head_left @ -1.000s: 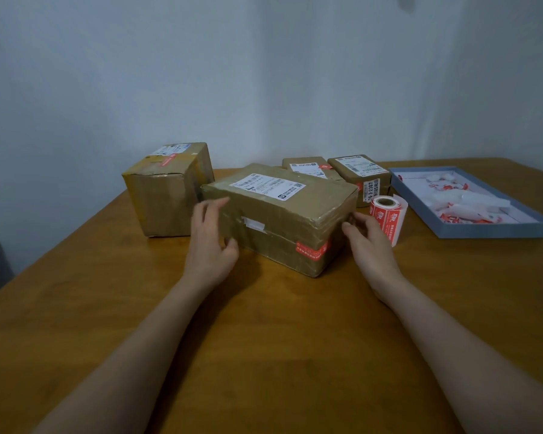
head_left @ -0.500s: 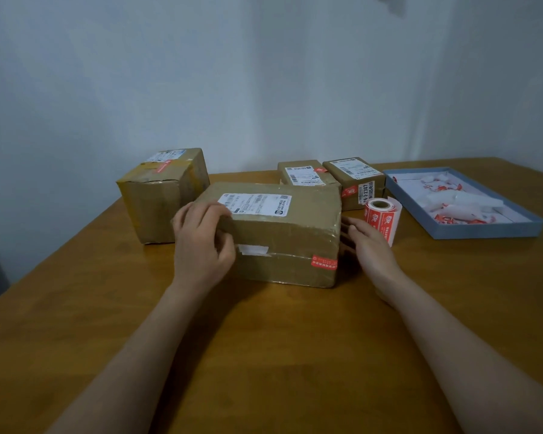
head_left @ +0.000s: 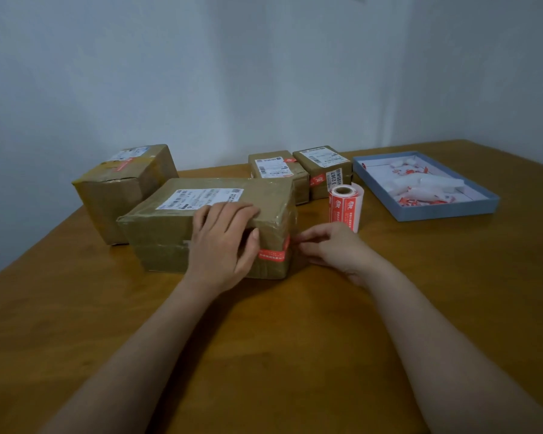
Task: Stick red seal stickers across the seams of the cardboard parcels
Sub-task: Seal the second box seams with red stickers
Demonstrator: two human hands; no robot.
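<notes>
A large cardboard parcel [head_left: 170, 233] with a white address label lies in the middle of the table. A red seal sticker [head_left: 271, 254] wraps round its front right corner over the seam. My left hand [head_left: 224, 245] holds the parcel's front top edge, fingers bent over the top and thumb on the front face. My right hand [head_left: 331, 250] is at the right corner, its loosely curled fingertips touching the sticker's end. A roll of red stickers [head_left: 344, 208] stands upright just behind my right hand.
A taller parcel [head_left: 123, 192] stands at the back left. Two small parcels [head_left: 275, 170] [head_left: 325, 167] with red stickers sit behind the large one. A shallow blue tray [head_left: 445, 213] holding peeled backing scraps lies at the right. A wall stands close behind the table.
The large parcel has been turned and shifted left. My left hand slid right along its front edge. My right hand moved from the right side to the stickered front corner.
</notes>
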